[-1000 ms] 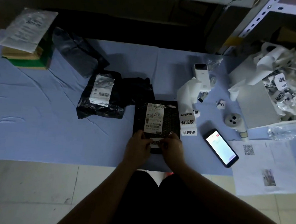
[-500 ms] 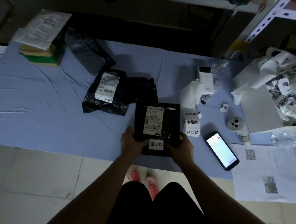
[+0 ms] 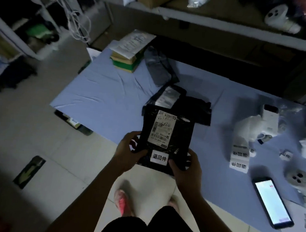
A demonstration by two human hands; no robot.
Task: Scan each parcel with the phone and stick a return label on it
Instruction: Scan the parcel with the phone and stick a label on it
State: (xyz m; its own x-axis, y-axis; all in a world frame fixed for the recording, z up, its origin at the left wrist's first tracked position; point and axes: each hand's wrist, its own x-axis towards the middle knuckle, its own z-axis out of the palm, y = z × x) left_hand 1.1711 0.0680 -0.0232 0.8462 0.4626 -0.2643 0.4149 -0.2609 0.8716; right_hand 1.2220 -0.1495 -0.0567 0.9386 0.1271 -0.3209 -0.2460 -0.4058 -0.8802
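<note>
Parcel in hand: the black parcel is at the near edge of the tabletop. Its lower part hangs over the floor, and it seems lifted rather than lying flat.
Left hand: the left hand grasps the parcel's lower left edge, with the thumb on top.
Right hand: the right hand grasps the lower right corner. I think two hands are used because the bag is soft and would sag.
Return label: the return label is stuck just below the shipping label, so the barcode stays uncovered.
Phone: the phone lies near the right near edge with its screen lit, within reach for a scan.
Label strip: the label strip comes out of the label printer, beside the working place.
Waiting parcels: the other black parcels lie just behind the held one, toward the middle of the tabletop.
Step, as I judge: this parcel looks finished and ready to be put aside.
</note>
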